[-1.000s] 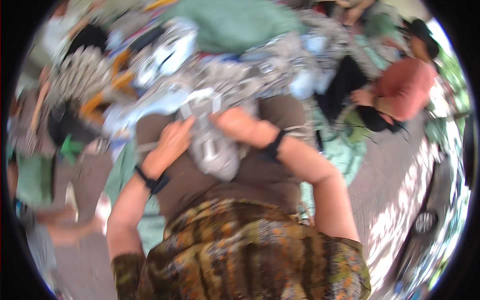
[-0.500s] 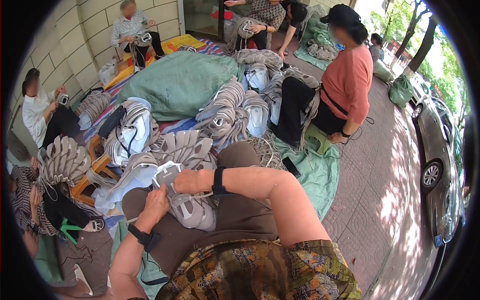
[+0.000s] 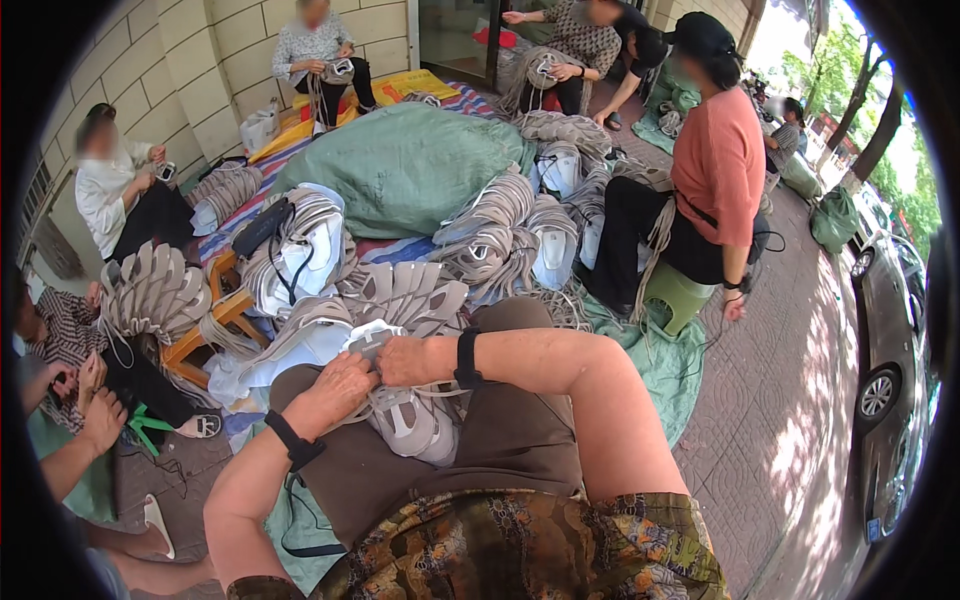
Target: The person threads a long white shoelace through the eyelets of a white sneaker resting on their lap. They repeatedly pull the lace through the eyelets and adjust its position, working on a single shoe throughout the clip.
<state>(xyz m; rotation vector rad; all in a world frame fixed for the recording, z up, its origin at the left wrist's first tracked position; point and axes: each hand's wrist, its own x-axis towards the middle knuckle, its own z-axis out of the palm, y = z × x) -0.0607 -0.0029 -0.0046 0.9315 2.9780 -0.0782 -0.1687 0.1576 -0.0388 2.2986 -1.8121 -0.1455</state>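
A grey shoe upper with a white edge [image 3: 372, 345] is held above my lap, partly hidden by my fingers. My left hand [image 3: 338, 390] is closed on its near left side, fingertips pressed in by the lace holes. My right hand [image 3: 410, 362] grips it from the right, knuckles up, close against the left fingertips. Pale laces [image 3: 440, 390] trail out beneath my right wrist. More grey-beige uppers [image 3: 415, 430] rest stacked on my brown trousers just below both hands. Whether a lace end is pinched between the fingers cannot be made out.
Bundled uppers [image 3: 400, 297] lie just beyond my knees, beside a small wooden stool [image 3: 190, 350]. A large green sack [image 3: 405, 165] sits behind them. To the right, a person in a pink top [image 3: 712, 170] sits on a green bucket. Other people sit around working; cars stand at far right.
My hands have come closer together over the upper, the left rising toward the right. The whole view has shifted, and another person's hands now show at the lower left.
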